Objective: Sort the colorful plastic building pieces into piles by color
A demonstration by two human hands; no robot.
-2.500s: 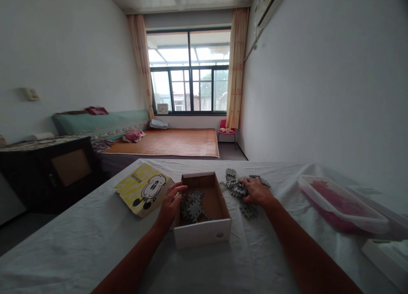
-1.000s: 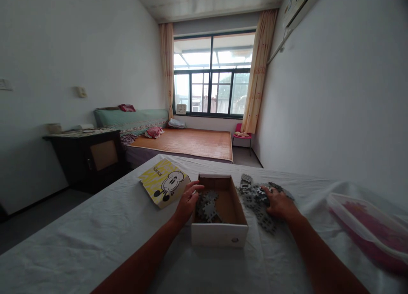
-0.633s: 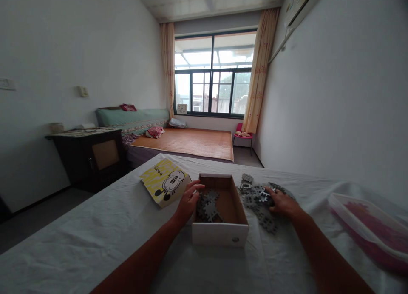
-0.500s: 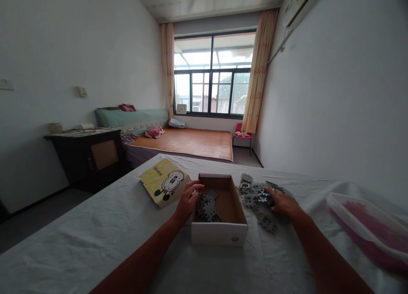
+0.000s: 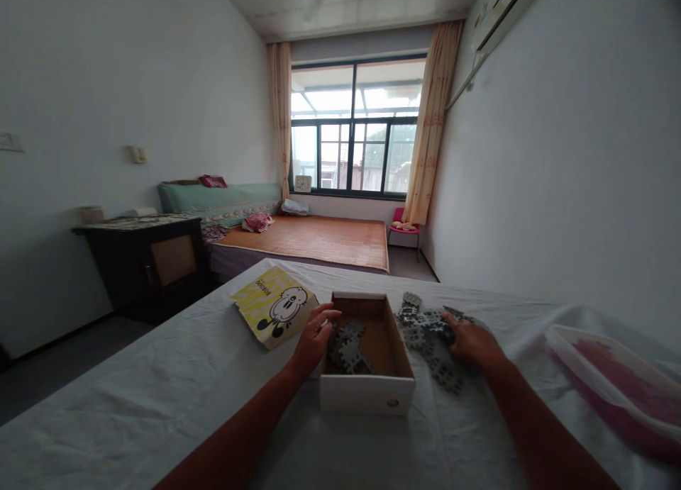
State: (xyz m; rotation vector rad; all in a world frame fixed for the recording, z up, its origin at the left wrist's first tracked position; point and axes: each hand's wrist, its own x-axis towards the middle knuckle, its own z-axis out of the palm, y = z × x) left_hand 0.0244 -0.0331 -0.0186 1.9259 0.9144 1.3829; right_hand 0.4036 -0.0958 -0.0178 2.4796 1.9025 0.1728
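Observation:
An open cardboard box [image 5: 367,394] stands on the white-covered table [image 5: 133,405], with several grey interlocking pieces [image 5: 345,348] inside. My left hand [image 5: 313,334] rests on the box's left wall, fingers curled over the rim. To the right of the box lies a loose pile of the same grey pieces [image 5: 425,334]. My right hand [image 5: 471,342] lies on that pile, fingers bent down onto the pieces; whether it grips one is hidden.
The box's yellow lid with a cartoon figure [image 5: 274,305] lies left of the box. A clear plastic tub with pink contents [image 5: 617,383] sits at the table's right. Beyond the table are a dark cabinet [image 5: 146,259], a bed [image 5: 313,238] and a window.
The camera swung left between 2.5 s and 1 s ago. Since then my right hand has shifted slightly over the pile; my left hand stays on the box.

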